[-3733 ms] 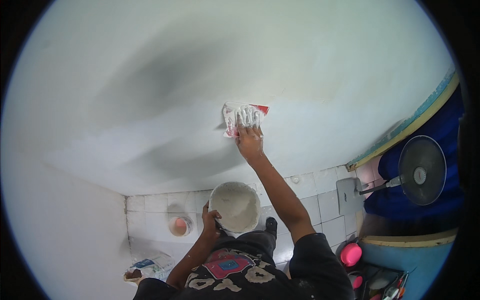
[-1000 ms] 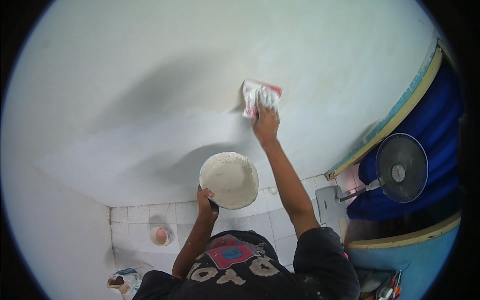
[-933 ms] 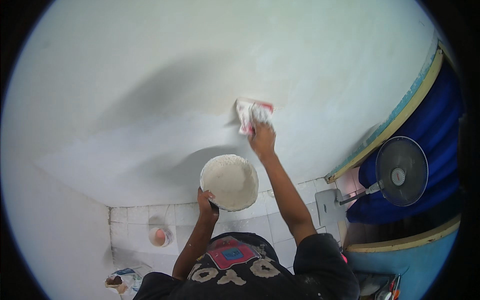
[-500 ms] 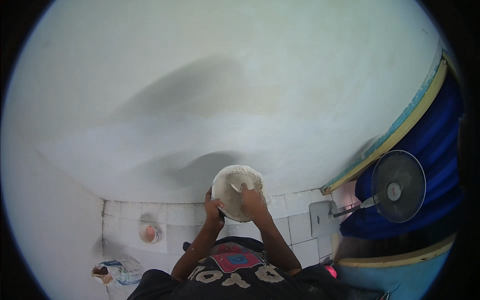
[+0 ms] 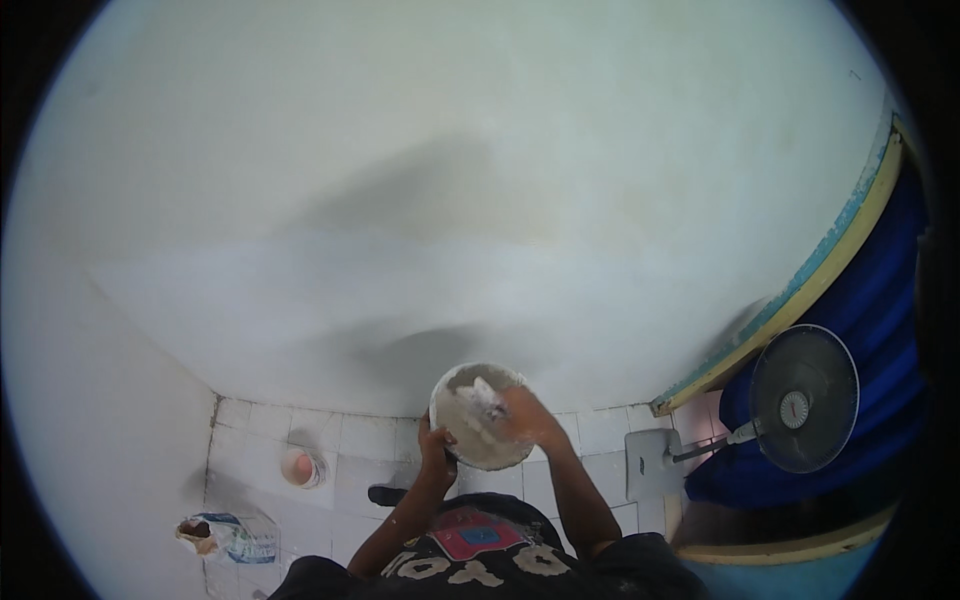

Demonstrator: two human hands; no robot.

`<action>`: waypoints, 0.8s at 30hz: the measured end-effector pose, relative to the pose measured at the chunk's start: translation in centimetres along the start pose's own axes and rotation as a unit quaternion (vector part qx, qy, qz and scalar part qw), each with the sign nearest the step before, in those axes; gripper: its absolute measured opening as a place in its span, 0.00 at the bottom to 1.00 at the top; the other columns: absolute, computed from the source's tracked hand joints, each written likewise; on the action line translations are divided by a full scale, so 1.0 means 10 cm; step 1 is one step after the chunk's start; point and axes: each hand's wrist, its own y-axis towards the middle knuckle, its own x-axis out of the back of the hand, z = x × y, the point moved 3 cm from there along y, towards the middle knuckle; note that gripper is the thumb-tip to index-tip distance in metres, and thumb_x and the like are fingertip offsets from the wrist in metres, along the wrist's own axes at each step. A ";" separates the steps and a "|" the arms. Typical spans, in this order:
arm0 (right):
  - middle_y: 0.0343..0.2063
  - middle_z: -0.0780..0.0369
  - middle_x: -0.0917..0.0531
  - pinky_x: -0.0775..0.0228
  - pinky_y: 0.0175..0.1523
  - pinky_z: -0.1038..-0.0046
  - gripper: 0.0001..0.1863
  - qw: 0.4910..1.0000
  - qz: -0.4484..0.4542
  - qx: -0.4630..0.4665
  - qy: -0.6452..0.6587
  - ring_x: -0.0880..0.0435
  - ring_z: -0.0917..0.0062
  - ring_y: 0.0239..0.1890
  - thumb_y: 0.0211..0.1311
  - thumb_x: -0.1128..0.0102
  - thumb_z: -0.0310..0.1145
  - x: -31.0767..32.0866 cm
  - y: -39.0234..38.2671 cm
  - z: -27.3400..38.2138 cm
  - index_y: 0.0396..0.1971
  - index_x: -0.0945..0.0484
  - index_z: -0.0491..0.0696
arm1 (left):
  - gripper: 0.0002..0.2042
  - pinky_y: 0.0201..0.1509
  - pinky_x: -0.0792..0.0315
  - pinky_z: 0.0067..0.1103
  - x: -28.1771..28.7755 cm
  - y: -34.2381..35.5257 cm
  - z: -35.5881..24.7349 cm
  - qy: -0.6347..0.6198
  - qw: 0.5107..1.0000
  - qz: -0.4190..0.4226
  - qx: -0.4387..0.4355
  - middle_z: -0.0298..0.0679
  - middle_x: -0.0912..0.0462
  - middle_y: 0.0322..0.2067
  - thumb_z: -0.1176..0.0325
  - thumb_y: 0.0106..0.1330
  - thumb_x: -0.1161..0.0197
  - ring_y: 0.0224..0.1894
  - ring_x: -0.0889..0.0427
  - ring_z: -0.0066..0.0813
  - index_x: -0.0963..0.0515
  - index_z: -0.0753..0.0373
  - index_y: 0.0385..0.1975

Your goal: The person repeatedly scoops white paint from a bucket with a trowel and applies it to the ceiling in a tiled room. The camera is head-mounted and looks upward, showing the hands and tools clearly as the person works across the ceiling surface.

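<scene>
My left hand [image 5: 438, 447] is closed on the near left side of a round white tub [image 5: 440, 392], its thumb over the rim. The tub is crusted with white material and tilts so that its inside shows. Over its right side, my right hand [image 5: 532, 420] is closed and smeared by motion. It grips a small tool [image 5: 487, 397] coated with white paste, whose exact kind is too blurred to tell. Pale greyish-white paste [image 5: 470, 432] coats the tub's inside.
A white wall [image 5: 400, 200] rises close in front, above white floor tiles [image 5: 365, 480]. On the floor at left are a small bucket [image 5: 303, 466] and an opened bag [image 5: 240, 538]. A standing fan [image 5: 795, 410] is at right, before a blue curtain [image 5: 870, 290] in a doorway.
My right hand has moved right and turned, bringing the paste-coated tool up into view. The tub sits slightly lower in the picture, still in my left hand.
</scene>
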 end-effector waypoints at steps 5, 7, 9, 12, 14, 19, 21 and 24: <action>0.34 0.46 0.18 0.25 0.42 0.63 0.21 0.961 -0.271 -0.032 -0.053 0.17 0.53 0.36 0.47 0.43 0.20 0.97 0.53 0.37 0.46 0.20 0.41 | 0.39 0.40 0.25 0.26 0.12 -0.12 -0.03 0.002 1.000 -0.027 0.003 0.42 0.29 0.42 0.78 0.37 0.49 0.42 0.26 0.36 0.39 0.59 0.61; 0.34 0.48 0.17 0.24 0.41 0.61 0.24 0.888 -0.427 0.081 -0.150 0.18 0.54 0.35 0.48 0.43 0.19 1.35 0.86 0.56 0.50 0.21 0.45 | 0.39 0.40 0.25 0.26 0.24 -0.07 0.00 0.011 1.000 -0.024 0.001 0.42 0.29 0.42 0.79 0.37 0.49 0.42 0.26 0.36 0.39 0.58 0.61; 0.33 0.50 0.17 0.25 0.42 0.59 0.29 0.823 -0.496 0.174 -0.218 0.19 0.54 0.33 0.45 0.40 0.20 1.64 1.25 0.68 0.54 0.24 0.47 | 0.39 0.40 0.25 0.25 0.30 -0.04 0.01 0.008 1.000 -0.027 0.000 0.42 0.29 0.42 0.79 0.37 0.49 0.42 0.26 0.35 0.39 0.58 0.61; 0.30 0.52 0.18 0.26 0.44 0.56 0.33 0.779 -0.500 0.219 -0.308 0.20 0.55 0.33 0.44 0.38 0.22 1.84 1.67 0.61 0.58 0.27 0.49 | 0.39 0.39 0.26 0.24 0.33 -0.02 0.01 0.002 0.999 -0.034 0.007 0.42 0.29 0.42 0.79 0.38 0.49 0.41 0.26 0.34 0.39 0.58 0.61; 0.30 0.53 0.18 0.27 0.45 0.56 0.33 0.795 -0.463 0.182 -0.347 0.19 0.56 0.34 0.45 0.38 0.24 1.79 1.88 0.47 0.58 0.27 0.49 | 0.39 0.38 0.26 0.23 0.30 -0.02 -0.01 0.004 0.999 -0.043 0.013 0.42 0.28 0.42 0.80 0.38 0.49 0.39 0.26 0.34 0.39 0.58 0.61; 0.32 0.54 0.18 0.27 0.48 0.58 0.32 0.807 -0.446 0.142 -0.360 0.19 0.58 0.37 0.48 0.38 0.27 1.39 1.94 0.25 0.59 0.28 0.48 | 0.40 0.37 0.27 0.23 0.57 0.09 0.03 -0.005 0.999 -0.046 0.013 0.43 0.29 0.44 0.80 0.38 0.48 0.38 0.26 0.34 0.40 0.57 0.62; 0.31 0.54 0.18 0.27 0.48 0.58 0.33 0.844 -0.390 0.098 -0.355 0.18 0.58 0.37 0.47 0.38 0.27 1.28 1.89 0.15 0.60 0.29 0.48 | 0.40 0.39 0.26 0.24 0.56 0.06 0.00 0.024 0.997 -0.065 0.027 0.43 0.29 0.44 0.81 0.38 0.48 0.41 0.27 0.34 0.40 0.57 0.62; 0.30 0.54 0.18 0.26 0.47 0.59 0.32 0.873 -0.342 0.086 -0.337 0.18 0.59 0.35 0.47 0.38 0.28 0.99 1.74 -0.04 0.58 0.27 0.48 | 0.40 0.41 0.26 0.25 0.51 0.06 -0.04 0.033 0.997 -0.066 0.037 0.43 0.29 0.46 0.81 0.38 0.48 0.44 0.27 0.35 0.40 0.57 0.62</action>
